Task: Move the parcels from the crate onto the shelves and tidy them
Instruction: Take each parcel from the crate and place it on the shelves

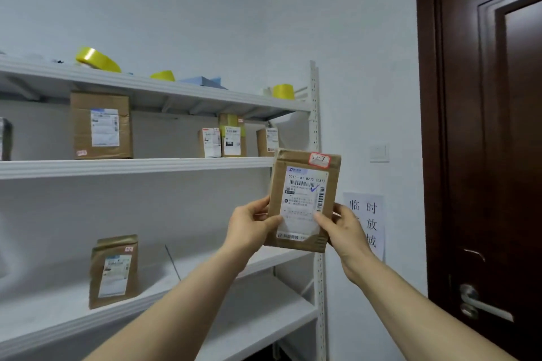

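Note:
I hold a flat brown parcel (305,184) upright in front of the right end of the white shelf unit (146,167). It carries a white shipping label and a red-edged sticker at its top. My left hand (252,224) grips its lower left edge and my right hand (341,228) grips its lower right edge, thumbs on the label. A large brown box (101,126) and three small boxes (231,138) stand on the second shelf. A brown pouch parcel (114,271) stands on the shelf below. The crate is out of view.
Yellow tape rolls (96,60) and a blue pad (205,81) lie on the top shelf. A dark wooden door (498,155) with a metal handle (481,303) stands at the right. A paper sign (366,223) hangs on the wall beside the shelf post (315,114).

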{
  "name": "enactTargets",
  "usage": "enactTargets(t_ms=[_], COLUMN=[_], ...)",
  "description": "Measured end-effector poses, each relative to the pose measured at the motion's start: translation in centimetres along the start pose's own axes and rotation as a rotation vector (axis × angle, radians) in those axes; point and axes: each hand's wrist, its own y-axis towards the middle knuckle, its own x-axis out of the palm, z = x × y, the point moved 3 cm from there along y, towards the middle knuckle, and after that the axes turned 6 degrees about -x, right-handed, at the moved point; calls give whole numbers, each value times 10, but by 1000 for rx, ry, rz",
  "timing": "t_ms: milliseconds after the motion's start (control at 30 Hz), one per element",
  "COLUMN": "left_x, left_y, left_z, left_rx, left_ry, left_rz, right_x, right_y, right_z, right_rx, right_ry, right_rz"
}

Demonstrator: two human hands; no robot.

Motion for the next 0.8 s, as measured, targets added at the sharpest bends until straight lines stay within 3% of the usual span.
enactTargets(t_ms=[433,800], left_x=[27,57], left_y=[195,325], left_z=[-39,-64], left_rx=[31,37], left_ry=[-19,89], left_rz=[112,419], right_x=[8,8], right_y=[202,354], right_z=[70,132], right_rx=[-171,-230], right_ry=[-31,73], right_rz=[-44,-227])
